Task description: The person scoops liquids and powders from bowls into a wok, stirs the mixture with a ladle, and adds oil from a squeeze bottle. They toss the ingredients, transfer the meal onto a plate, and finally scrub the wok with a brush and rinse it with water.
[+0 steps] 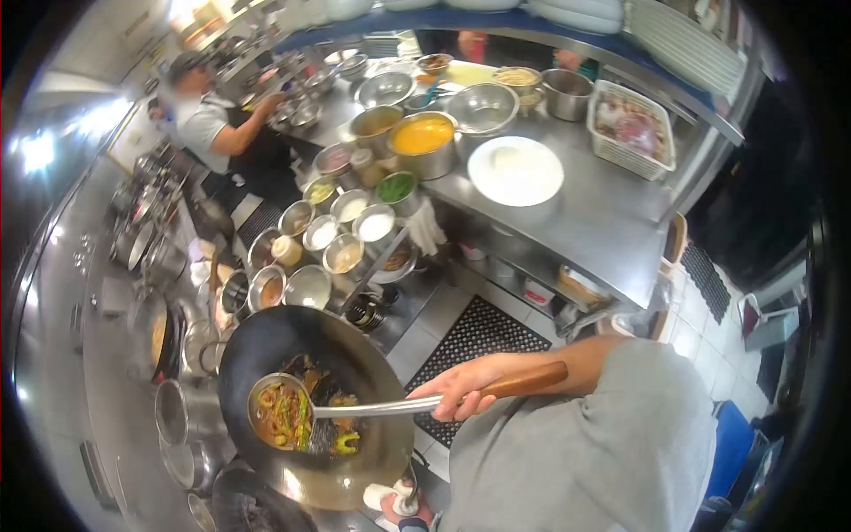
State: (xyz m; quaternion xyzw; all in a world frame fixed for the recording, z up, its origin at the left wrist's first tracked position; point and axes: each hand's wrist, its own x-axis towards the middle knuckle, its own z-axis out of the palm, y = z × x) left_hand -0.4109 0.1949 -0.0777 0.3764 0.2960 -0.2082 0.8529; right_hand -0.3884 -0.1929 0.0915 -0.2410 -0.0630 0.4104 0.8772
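Note:
My right hand is closed around a long ladle with a wooden grip and a metal shaft. The ladle's bowl is inside a large dark wok, filled with sauce and pieces of green and brown food. More food, with a bright green piece, lies on the wok's bottom beside the bowl. Near the lower edge of the view, my left hand grips a white cloth at the wok's handle. My sleeve partly hides that hand.
Several metal containers of ingredients stand beyond the wok. A white plate, a pot of orange liquid and a white basket are on the steel counter. Another person works at the far left. A black mat covers some floor.

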